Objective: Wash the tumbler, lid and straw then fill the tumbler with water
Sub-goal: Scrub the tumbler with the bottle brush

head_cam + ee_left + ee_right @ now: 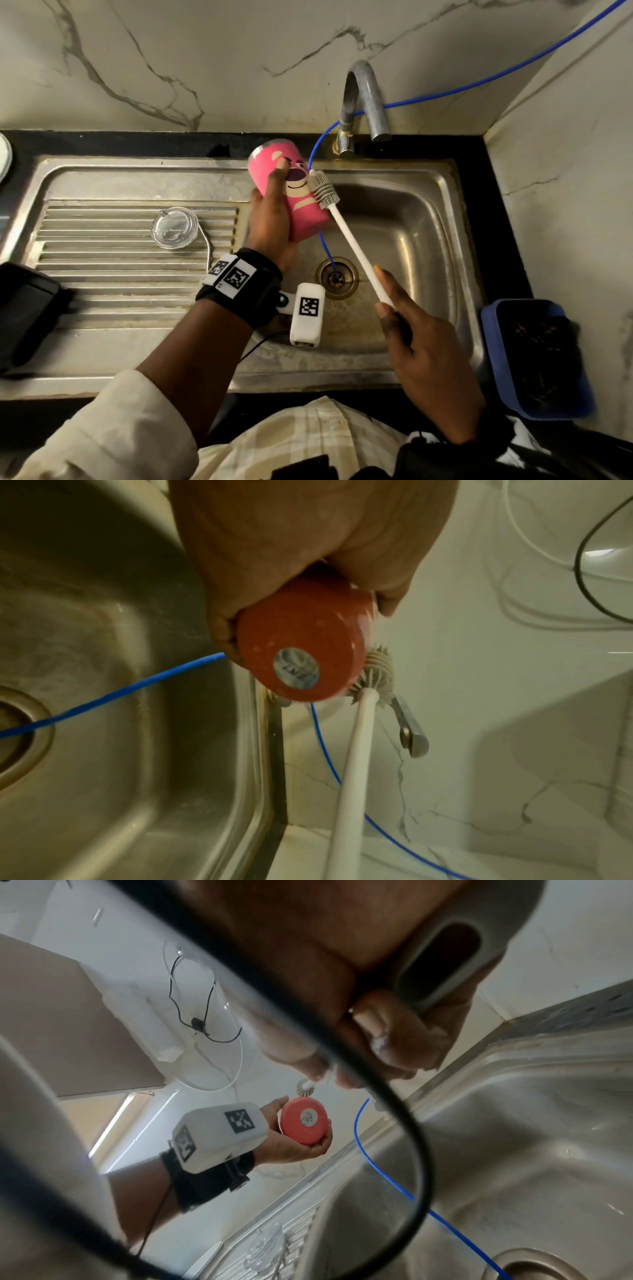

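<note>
left hand point(274, 219) wrapped round the pink tumbler point(291, 192), thumb across the printed bear face, holding it tilted over the left edge of the sink point(428, 219) basin, mouth end pointing away toward the wall. from the left wrist view, base of the tumbler facing the camera, round silver sticker at its middle. right hand point(421, 349) closed round the lower end of a white bottle brush point(352, 246), forefinger laid along the handle, grey looped handle end poking out behind the palm in the right wrist view. ribbed grey brush head pressed against the outer side of the tumbler, near its base. clear lid point(175, 228) lying flat on the ridged draining board, well left of the tumbler, with a thin metal straw point(208, 246) curving just beside it. blue tube point(323, 243) running down from the wall, past the tap point(363, 102), into the drain hole point(337, 278). blue tub point(493, 359) on the dark surface at the right of the sink.
</note>
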{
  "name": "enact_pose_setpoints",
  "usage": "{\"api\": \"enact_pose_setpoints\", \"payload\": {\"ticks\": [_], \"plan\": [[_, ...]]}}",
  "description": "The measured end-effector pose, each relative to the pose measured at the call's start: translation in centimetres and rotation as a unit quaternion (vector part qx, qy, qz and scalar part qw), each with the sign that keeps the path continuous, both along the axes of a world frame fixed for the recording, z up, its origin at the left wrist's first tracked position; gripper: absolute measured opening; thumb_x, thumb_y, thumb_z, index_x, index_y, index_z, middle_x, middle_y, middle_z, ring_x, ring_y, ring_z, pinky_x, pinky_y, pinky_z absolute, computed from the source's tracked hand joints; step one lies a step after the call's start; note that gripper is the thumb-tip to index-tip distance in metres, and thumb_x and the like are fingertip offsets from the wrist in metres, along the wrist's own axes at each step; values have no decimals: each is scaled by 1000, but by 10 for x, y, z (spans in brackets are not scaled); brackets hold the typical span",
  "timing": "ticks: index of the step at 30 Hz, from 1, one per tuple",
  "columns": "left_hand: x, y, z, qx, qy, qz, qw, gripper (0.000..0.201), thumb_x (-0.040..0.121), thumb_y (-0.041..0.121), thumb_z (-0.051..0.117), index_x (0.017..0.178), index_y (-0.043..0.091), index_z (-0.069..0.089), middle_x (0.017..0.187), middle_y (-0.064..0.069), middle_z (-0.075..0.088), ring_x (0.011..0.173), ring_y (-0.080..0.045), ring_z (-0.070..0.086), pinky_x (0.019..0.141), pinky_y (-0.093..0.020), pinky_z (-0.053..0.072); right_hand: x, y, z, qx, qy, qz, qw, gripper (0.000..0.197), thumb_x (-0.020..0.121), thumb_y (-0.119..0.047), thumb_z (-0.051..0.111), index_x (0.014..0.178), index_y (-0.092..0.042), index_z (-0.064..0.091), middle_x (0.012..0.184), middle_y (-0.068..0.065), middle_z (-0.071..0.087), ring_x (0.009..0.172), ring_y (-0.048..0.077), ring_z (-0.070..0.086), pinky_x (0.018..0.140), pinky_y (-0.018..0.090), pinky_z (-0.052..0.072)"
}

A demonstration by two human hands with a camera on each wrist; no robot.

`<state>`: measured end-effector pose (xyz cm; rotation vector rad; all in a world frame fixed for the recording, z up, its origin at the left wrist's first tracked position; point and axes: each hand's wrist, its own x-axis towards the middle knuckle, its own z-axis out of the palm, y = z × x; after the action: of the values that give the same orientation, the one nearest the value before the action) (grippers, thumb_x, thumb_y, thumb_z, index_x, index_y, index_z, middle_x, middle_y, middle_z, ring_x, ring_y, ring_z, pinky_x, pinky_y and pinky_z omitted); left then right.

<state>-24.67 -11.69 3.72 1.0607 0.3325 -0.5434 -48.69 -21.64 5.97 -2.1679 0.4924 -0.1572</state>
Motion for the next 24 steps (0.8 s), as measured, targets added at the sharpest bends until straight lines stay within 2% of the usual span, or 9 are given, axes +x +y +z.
{"api": "enact_pose_setpoints", "payload": {"ticks": [3, 5, 7, 9, 12, 17, 21, 22, 24], "plan": [[6, 5, 3, 0, 22, 12, 1000, 97, 75, 55, 86, 150, 15, 39, 140, -24, 62, 116, -42, 70, 83, -56, 59, -7, 2, 3, 4, 8, 8, 1000, 54, 106, -31, 54, 156, -45, 41, 89, -29, 71, 60, -8, 64, 57, -1, 38], [1, 3, 5, 18, 6, 10, 1000, 75, 91, 48, 74, 147, 20, 34, 131, -20, 66, 109, -39, 73, 79, -57, 62, -5, 2, 3, -6, 2, -1, 1000, 54, 105, -27, 56, 155, -40, 43, 74, -42, 61, 58, -13, 60, 57, -3, 35], [-6, -2, 1, 30, -7, -7, 1000, 61, 98, 39, 67, 146, 23, 32, 124, -15, 66, 104, -35, 75, 82, -60, 62, 0, 1, 3, -14, -8, -10, 1000, 54, 105, -27, 57, 156, -39, 43, 79, -37, 66, 57, -11, 60, 56, -3, 35], [-11, -5, 2, 21, -15, -18, 1000, 65, 96, 35, 72, 146, 25, 32, 125, -14, 66, 103, -33, 75, 84, -63, 61, 2, 0, 2, -10, -6, -14, 1000, 54, 106, -31, 55, 157, -43, 41, 78, -22, 70, 53, 0, 61, 52, 2, 36], [0, -1, 4, 20, -2, 8, 1000, 68, 92, 34, 78, 142, 25, 33, 129, -17, 65, 103, -36, 76, 81, -63, 61, -5, 3, 4, -2, -6, -8, 1000, 53, 104, -30, 56, 155, -41, 44, 81, -37, 61, 58, -7, 62, 56, -1, 36], [4, 5, 1, 25, 5, 11, 1000, 59, 93, 33, 77, 136, 21, 39, 129, -19, 66, 105, -36, 75, 82, -58, 62, -10, 2, 1, -3, 8, -5, 1000, 54, 105, -32, 56, 155, -48, 41, 88, -27, 69, 66, -12, 64, 60, -1, 39], [-4, -1, -1, 9, -3, -28, 1000, 58, 98, 37, 68, 146, 13, 46, 130, -21, 70, 116, -41, 70, 79, -50, 62, 0, 2, 1, -6, 11, -10, 1000, 53, 106, -33, 53, 156, -46, 40, 80, -45, 59, 61, -11, 62, 57, -1, 37], [-3, 0, 0, 10, -2, -23, 1000, 61, 96, 39, 69, 147, 13, 46, 130, -22, 69, 116, -41, 70, 79, -50, 61, 0, 3, 1, -8, 10, -8, 1000, 53, 106, -34, 52, 156, -47, 40, 76, -42, 62, 58, -8, 62, 54, 1, 37], [2, 3, 3, 13, 4, 2, 1000, 69, 90, 44, 71, 147, 17, 43, 133, -23, 67, 114, -42, 71, 78, -52, 60, -5, 4, 3, -15, 10, -4, 1000, 53, 105, -37, 52, 155, -49, 40, 95, -33, 71, 62, -8, 64, 56, 5, 42]]}}
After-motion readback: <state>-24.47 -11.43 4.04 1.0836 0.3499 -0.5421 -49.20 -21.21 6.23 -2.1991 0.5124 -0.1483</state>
